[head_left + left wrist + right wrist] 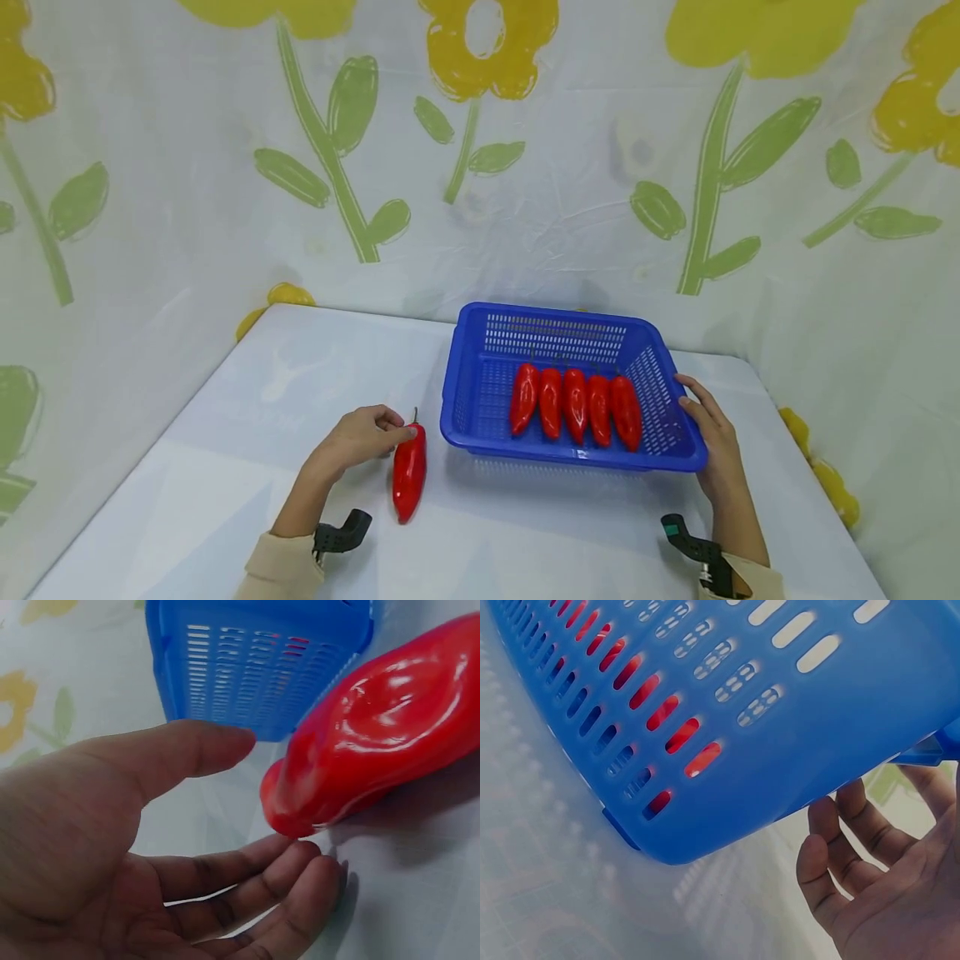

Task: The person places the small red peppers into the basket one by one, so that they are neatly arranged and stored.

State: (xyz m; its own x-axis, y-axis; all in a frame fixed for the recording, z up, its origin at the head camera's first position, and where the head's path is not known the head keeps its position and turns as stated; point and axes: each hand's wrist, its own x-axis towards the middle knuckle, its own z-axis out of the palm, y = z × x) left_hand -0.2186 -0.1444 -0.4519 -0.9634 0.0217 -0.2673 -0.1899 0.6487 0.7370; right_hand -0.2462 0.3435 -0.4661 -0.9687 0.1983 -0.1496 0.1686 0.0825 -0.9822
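A glossy red chili pepper (pixel 409 473) with a thin dark stem lies on the table, left of the blue plastic basket (pixel 459 375). Over its stem end is my left hand (pixel 366 437), thumb and fingers apart. The left wrist view shows a gap between the thumb (pixel 217 746) and the pepper (pixel 390 712), whose end is close to the fingertips. At the basket's right rim, my right hand (pixel 712 442) grips the edge. In the right wrist view its bent fingers (pixel 829 855) are by the basket's outer wall (pixel 780 765); the rim partly hides the hand.
Several red peppers (pixel 575 404) lie side by side inside the basket, stems pointing to its back wall. The white table (pixel 225 467) meets a hanging cloth (pixel 570 183) printed with yellow flowers at the back and sides. Black camera mounts (pixel 341 533) sit on both wrists.
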